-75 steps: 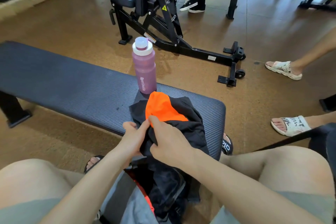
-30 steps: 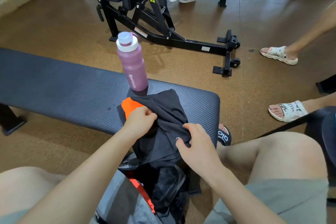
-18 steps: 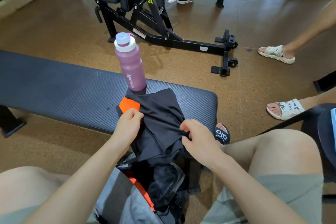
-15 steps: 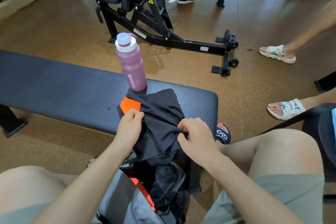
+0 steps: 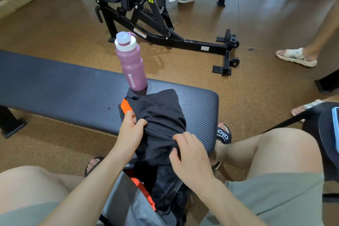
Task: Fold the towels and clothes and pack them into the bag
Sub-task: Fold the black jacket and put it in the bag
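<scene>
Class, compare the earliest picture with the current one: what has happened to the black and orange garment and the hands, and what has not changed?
The black garment has been folded over its orange part, of which only a strip at the left still shows. The left hand still grips the left edge. The right hand has shifted right and now pinches the near right edge. The bottle still stands on the bench; the bag stays between the knees.

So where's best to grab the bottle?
Grip the bottle around its pink middle, below the white cap, coming from the left. It stands upright on the bench; the garment crowds its near base and both hands are busy there.
</scene>
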`<action>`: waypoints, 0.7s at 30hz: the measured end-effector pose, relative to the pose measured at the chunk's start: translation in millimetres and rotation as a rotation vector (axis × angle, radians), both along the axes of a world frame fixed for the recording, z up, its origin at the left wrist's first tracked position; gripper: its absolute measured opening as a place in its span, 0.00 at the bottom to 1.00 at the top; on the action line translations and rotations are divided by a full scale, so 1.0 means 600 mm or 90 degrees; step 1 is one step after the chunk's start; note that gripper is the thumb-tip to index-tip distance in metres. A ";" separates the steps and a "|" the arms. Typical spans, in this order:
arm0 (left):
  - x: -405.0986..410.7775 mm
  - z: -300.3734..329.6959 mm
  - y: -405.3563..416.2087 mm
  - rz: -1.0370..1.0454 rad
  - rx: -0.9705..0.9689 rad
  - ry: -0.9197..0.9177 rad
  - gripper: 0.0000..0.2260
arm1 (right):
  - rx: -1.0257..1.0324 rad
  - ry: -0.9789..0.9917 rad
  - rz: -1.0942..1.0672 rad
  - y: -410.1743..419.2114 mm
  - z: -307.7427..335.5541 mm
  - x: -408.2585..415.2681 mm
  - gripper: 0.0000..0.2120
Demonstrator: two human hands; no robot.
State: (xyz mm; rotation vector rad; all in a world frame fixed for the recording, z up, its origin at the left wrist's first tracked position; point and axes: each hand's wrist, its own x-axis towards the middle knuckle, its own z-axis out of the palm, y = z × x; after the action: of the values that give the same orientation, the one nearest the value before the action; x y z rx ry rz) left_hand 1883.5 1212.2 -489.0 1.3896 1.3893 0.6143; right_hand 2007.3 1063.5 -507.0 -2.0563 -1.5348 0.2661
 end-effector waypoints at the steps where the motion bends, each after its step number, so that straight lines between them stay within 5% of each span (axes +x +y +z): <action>1: -0.003 -0.004 0.000 0.012 -0.003 -0.013 0.08 | -0.013 -0.001 -0.020 -0.003 -0.004 0.004 0.10; 7: -0.007 -0.017 0.002 0.113 -0.072 -0.149 0.08 | -0.128 0.050 0.010 -0.008 -0.006 0.016 0.12; 12: 0.002 -0.013 0.009 0.196 -0.142 -0.269 0.07 | -0.001 0.143 -0.005 -0.024 0.015 -0.018 0.13; 18: -0.004 -0.022 0.013 0.200 -0.079 -0.114 0.06 | -0.132 0.052 -0.004 -0.031 -0.022 -0.051 0.15; 21: -0.010 -0.020 0.014 0.185 -0.010 -0.041 0.08 | -0.133 0.123 -0.040 -0.026 -0.027 -0.043 0.15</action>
State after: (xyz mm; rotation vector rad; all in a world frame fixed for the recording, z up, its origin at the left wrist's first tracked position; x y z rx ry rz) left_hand 1877.4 1220.4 -501.2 1.1536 1.5533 0.8276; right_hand 1981.3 1048.2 -523.3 -2.1610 -1.3720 0.6061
